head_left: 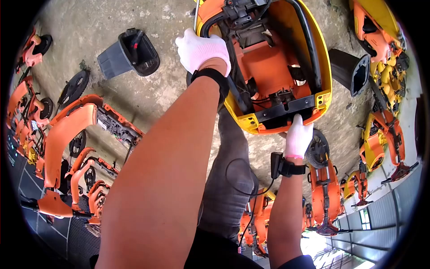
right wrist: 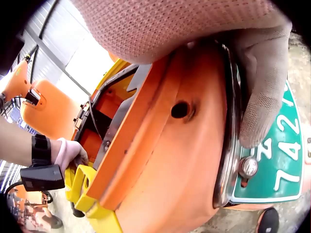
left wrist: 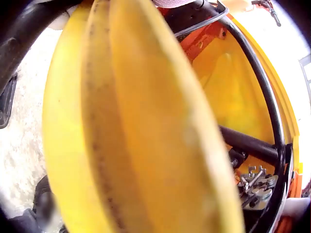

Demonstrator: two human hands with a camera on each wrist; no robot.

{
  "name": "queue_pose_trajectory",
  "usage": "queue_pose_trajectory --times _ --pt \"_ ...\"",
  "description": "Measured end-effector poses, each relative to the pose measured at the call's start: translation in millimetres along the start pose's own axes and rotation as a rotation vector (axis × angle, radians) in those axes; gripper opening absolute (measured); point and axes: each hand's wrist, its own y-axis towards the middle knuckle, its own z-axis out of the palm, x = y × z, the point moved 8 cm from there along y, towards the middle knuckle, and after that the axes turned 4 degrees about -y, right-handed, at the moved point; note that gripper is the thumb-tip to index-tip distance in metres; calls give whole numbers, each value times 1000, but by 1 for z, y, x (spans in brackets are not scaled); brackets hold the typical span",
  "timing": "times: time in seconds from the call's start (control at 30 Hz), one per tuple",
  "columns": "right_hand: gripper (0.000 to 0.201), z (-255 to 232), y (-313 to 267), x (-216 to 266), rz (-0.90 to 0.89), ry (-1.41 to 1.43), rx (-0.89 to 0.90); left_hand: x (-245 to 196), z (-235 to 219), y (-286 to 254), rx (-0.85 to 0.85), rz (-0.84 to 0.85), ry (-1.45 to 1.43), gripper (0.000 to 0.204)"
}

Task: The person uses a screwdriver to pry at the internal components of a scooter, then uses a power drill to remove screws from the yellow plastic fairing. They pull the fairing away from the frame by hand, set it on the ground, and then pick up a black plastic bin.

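A scooter's rear body point(head_left: 329, 58), a yellow shell with an orange inside and its top uncovered, stands in front of me in the head view. My left hand point(head_left: 206, 50), in a white knit glove, grips its left side panel; most of the fingers are hidden. Yellow side panel point(left wrist: 141, 121) fills the left wrist view close up. My gloved right hand point(head_left: 298, 136) holds the rear end, thumb up at the rim. In the right wrist view its fingers reach past the orange tail panel point(right wrist: 165, 145), one finger lying over the green number plate point(right wrist: 277, 160).
A grey bin point(head_left: 114, 60) with something inside lies left of the scooter; a dark bin point(head_left: 347, 71) lies to its right. Many orange and yellow scooters stand around on the concrete floor, including one behind me with its wheel point(head_left: 318, 150) close to my right hand.
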Motion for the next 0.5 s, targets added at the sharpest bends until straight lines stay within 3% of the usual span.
queue_pose_trajectory --times 0.07,0.17,0.2,0.23,0.3,0.37,0.47,0.5 --pt "38 -1 -4 2 85 -81 76 0 -1 0 -31 9 10 37" --pt "37 -4 15 -13 -11 -230 82 0 2 2 -25 15 45 35" --pt "37 -6 18 -19 -32 -253 12 0 2 2 -24 8 65 34" --pt "37 -4 5 -5 36 -184 70 -1 0 2 -38 28 52 33" --pt "36 -5 15 -12 -179 -249 -26 -3 -1 1 -36 31 45 31" --pt "33 -5 10 -2 -230 -388 -66 -6 -3 3 -52 32 52 30" --pt "29 -17 1 3 -204 -365 -95 4 1 8 0 -52 4 38" --pt "28 -24 8 -2 -228 -334 -61 8 3 10 -53 -17 30 34"
